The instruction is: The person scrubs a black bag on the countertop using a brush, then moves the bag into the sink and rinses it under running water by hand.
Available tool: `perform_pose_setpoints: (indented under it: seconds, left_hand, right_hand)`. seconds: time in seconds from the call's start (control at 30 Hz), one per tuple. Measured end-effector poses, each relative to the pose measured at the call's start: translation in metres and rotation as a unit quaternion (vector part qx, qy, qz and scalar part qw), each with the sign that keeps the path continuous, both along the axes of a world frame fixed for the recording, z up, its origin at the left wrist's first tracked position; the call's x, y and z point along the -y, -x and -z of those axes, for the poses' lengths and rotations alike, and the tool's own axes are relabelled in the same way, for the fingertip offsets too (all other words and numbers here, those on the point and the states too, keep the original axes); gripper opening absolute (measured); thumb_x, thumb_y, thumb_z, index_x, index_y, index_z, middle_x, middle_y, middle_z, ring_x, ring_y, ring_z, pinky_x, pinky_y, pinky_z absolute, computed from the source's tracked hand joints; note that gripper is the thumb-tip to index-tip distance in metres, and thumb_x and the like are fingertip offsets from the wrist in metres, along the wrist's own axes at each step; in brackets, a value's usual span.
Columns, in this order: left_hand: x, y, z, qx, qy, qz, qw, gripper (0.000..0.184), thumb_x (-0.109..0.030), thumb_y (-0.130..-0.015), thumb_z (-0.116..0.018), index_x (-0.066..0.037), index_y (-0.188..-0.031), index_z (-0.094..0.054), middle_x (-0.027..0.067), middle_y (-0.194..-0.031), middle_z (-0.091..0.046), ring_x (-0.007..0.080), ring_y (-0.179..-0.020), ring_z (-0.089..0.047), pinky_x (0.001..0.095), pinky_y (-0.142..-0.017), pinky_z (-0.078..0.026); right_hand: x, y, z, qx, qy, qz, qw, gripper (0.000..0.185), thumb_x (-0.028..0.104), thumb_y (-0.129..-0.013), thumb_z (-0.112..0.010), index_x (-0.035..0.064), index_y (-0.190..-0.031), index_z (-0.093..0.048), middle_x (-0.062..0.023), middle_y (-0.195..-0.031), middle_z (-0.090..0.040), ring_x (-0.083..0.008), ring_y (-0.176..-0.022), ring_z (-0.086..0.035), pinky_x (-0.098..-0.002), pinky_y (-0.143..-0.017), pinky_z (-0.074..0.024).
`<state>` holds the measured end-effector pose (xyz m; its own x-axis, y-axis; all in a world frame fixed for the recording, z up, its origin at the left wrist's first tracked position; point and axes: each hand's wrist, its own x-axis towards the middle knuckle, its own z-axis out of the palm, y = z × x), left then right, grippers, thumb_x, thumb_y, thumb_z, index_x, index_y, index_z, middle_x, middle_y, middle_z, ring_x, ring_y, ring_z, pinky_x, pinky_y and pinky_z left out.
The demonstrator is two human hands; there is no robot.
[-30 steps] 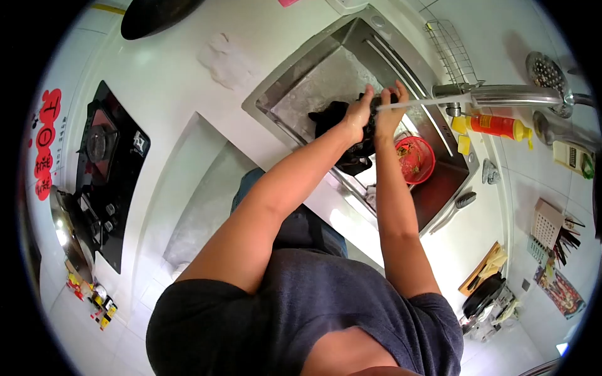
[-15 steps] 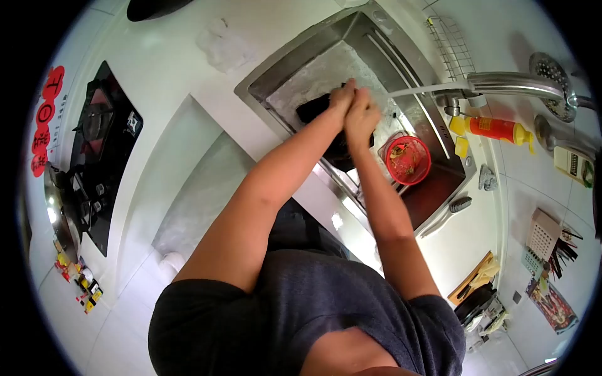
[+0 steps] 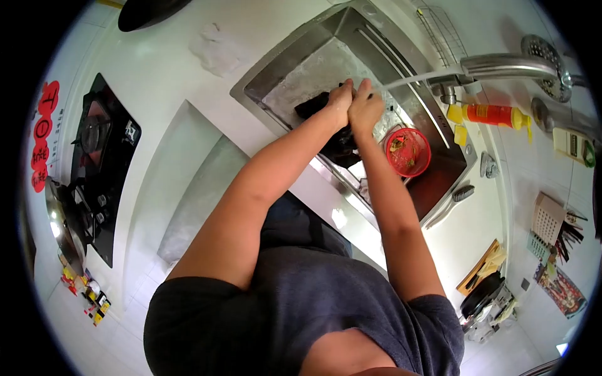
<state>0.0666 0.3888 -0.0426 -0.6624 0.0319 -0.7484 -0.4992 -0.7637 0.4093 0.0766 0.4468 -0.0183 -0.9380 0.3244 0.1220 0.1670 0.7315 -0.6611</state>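
Close together over the sink [image 3: 263, 69], both hands grip a bunched, wet-looking black cloth [image 3: 338, 150]. Its exact kind cannot be made out. My left hand [image 3: 340, 100] is closed on it, fingers pointing away from me. My right hand [image 3: 365, 111] presses in from the other side, with a bit of black showing between its fingers. The rest of the cloth spreads on the sink floor under my wrists, partly hidden by them. Water runs from the faucet [image 3: 501, 66] just right of my right hand. A red strainer basket [image 3: 428, 156] with food scraps sits beside my right forearm.
Along the sink's right side are a wire rack [image 3: 442, 34], a red-and-yellow bottle [image 3: 492, 115], yellow sponges [image 3: 460, 135], and a brush [image 3: 451, 205]. A gas stove [image 3: 103, 169] lies at the left. A dark pan [image 3: 147, 12] stands on the counter at the top.
My hands stay on the black cloth and have shifted slightly; the right hand's fingers look more lifted and spread, with black showing between them. The whole view has tilted a little.
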Motion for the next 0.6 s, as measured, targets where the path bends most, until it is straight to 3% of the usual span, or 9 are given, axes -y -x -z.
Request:
perform_pose_setpoints:
  seconds: [0.03, 0.13, 0.17, 0.27, 0.4, 0.43, 0.47, 0.53, 0.6]
  left_hand:
    - [0.001, -0.004, -0.010, 0.011, 0.055, 0.025, 0.998, 0.034, -0.037, -0.094, -0.048, -0.011, -0.073, -0.052, 0.0062, -0.073, -0.053, 0.0208, -0.067, -0.051, 0.0352, -0.065, -0.045]
    - [0.026, 0.004, -0.018, 0.023, -0.130, -0.015, 0.991, 0.028, -0.036, -0.090, -0.057, -0.013, -0.076, -0.055, 0.0005, -0.073, -0.058, 0.0173, -0.070, -0.057, 0.0364, -0.070, -0.050]
    - [0.035, 0.006, -0.017, 0.011, -0.120, -0.015, 0.993, 0.026, -0.037, -0.089, -0.060, -0.013, -0.079, -0.057, 0.0000, -0.070, -0.059, 0.0186, -0.067, -0.058, 0.0380, -0.067, -0.052]
    - [0.058, 0.017, -0.022, -0.037, -0.112, 0.045, 0.992, 0.022, -0.035, -0.086, -0.064, -0.013, -0.082, -0.058, 0.0039, -0.073, -0.060, 0.0208, -0.067, -0.058, 0.0390, -0.065, -0.052]
    - [0.059, 0.016, -0.037, -0.077, -0.091, 0.027, 0.992, 0.020, -0.029, -0.084, -0.067, -0.011, -0.084, -0.059, 0.0064, -0.079, -0.061, 0.0240, -0.072, -0.060, 0.0410, -0.071, -0.052]
    - [0.057, 0.013, -0.039, -0.062, -0.119, 0.030, 0.990, 0.020, -0.030, -0.084, -0.067, -0.012, -0.083, -0.059, 0.0061, -0.079, -0.061, 0.0244, -0.074, -0.061, 0.0420, -0.072, -0.052]
    - [0.056, 0.011, -0.040, -0.047, -0.146, 0.032, 0.988, 0.019, -0.031, -0.084, -0.066, -0.013, -0.081, -0.059, 0.0058, -0.079, -0.061, 0.0249, -0.075, -0.061, 0.0429, -0.073, -0.052]
    - [0.041, 0.009, -0.018, -0.046, -0.191, 0.013, 0.980, 0.019, -0.032, -0.087, -0.060, -0.013, -0.083, -0.061, 0.0065, -0.080, -0.063, 0.0258, -0.078, -0.062, 0.0429, -0.079, -0.051]
    - [0.019, 0.015, 0.010, -0.015, -0.168, 0.002, 0.986, 0.020, -0.031, -0.089, -0.056, -0.012, -0.084, -0.063, 0.0069, -0.080, -0.063, 0.0263, -0.080, -0.061, 0.0408, -0.079, -0.050]
  right_hand:
    - [-0.018, 0.017, 0.016, -0.011, 0.014, -0.010, 1.000, 0.049, 0.039, -0.090, -0.055, -0.0082, -0.078, -0.062, -0.0200, -0.065, -0.061, -0.0194, -0.066, -0.059, -0.0403, -0.062, -0.0437]
    - [-0.039, 0.026, 0.011, -0.026, 0.173, -0.060, 0.983, 0.052, 0.043, -0.088, -0.059, -0.0085, -0.082, -0.063, -0.0143, -0.066, -0.061, -0.0171, -0.067, -0.055, -0.0372, -0.063, -0.0436]
    - [-0.046, 0.024, 0.014, 0.002, 0.200, -0.076, 0.977, 0.045, 0.041, -0.085, -0.061, -0.0034, -0.081, -0.066, -0.0170, -0.069, -0.063, -0.0235, -0.064, -0.058, -0.0368, -0.063, -0.0449]
    - [-0.065, -0.001, -0.001, 0.122, 0.214, -0.223, 0.943, 0.045, 0.041, -0.082, -0.065, -0.0039, -0.085, -0.066, -0.0088, -0.074, -0.065, -0.0186, -0.068, -0.058, -0.0335, -0.064, -0.0457]
    - [-0.080, -0.014, -0.017, 0.220, 0.407, -0.169, 0.870, 0.019, 0.017, -0.074, -0.075, 0.0028, -0.083, -0.065, -0.0037, -0.075, -0.064, -0.0163, -0.069, -0.060, -0.0277, -0.068, -0.0483]
    - [-0.084, -0.011, -0.020, 0.187, 0.530, -0.124, 0.818, 0.012, 0.001, -0.070, -0.070, 0.0043, -0.080, -0.063, -0.0062, -0.084, -0.064, -0.0160, -0.075, -0.061, -0.0255, -0.072, -0.0485]
    - [-0.079, -0.011, -0.021, 0.073, 0.586, -0.105, 0.800, 0.011, -0.005, -0.069, -0.063, 0.0025, -0.076, -0.060, -0.0089, -0.100, -0.062, -0.0178, -0.085, -0.061, -0.0271, -0.078, -0.0480]
    - [-0.074, -0.014, -0.033, 0.086, 0.638, -0.098, 0.759, 0.015, -0.008, -0.069, -0.060, 0.0011, -0.080, -0.055, -0.0079, -0.110, -0.059, -0.0194, -0.102, -0.055, -0.0298, -0.093, -0.0400]
    - [-0.049, -0.027, -0.017, -0.054, 0.521, -0.173, 0.834, 0.017, -0.009, -0.069, -0.061, 0.0008, -0.081, -0.055, -0.0072, -0.114, -0.059, -0.0223, -0.106, -0.054, -0.0331, -0.098, -0.0367]
